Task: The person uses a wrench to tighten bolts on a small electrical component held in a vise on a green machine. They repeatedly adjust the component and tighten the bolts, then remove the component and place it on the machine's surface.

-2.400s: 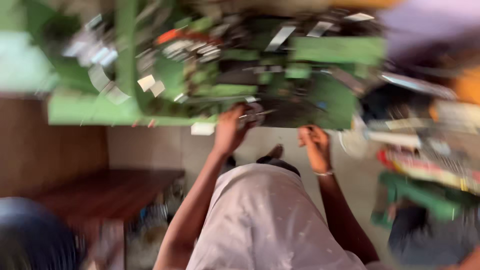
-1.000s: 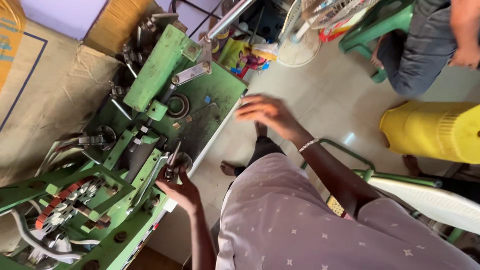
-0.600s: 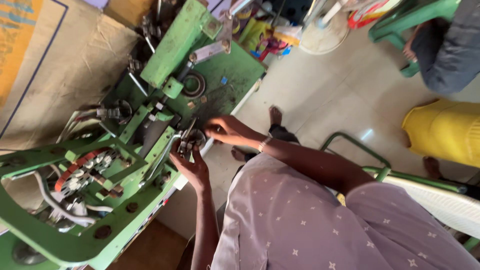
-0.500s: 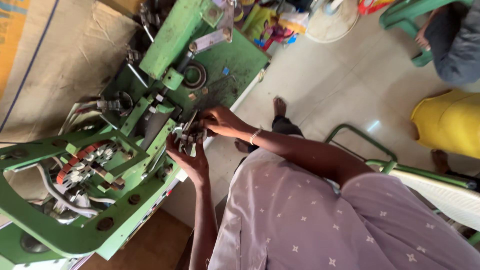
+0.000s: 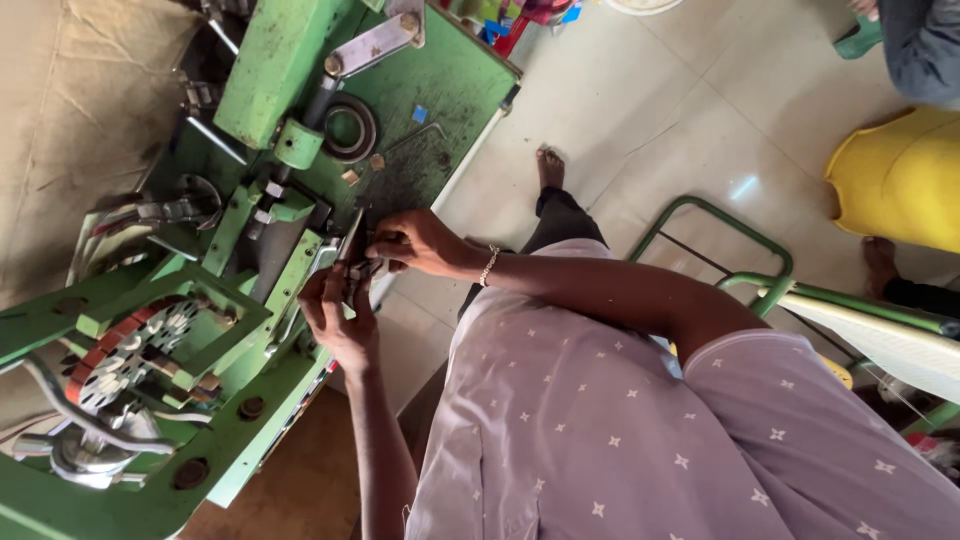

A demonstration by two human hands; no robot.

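Fingers of both hands are closed around a small metal part (image 5: 352,262) at the edge of the green machine (image 5: 270,60): the left hand (image 5: 340,320) pinches it from below, the right hand (image 5: 415,243) grips it from above. A pinch or a cut is judged possible, since levers and sharp plates sit just beside the fingertips. The machine bed is greasy and dark. Pale floor tiles (image 5: 640,110), a green chair frame (image 5: 740,250) and a yellow tub (image 5: 900,180) are seen around.
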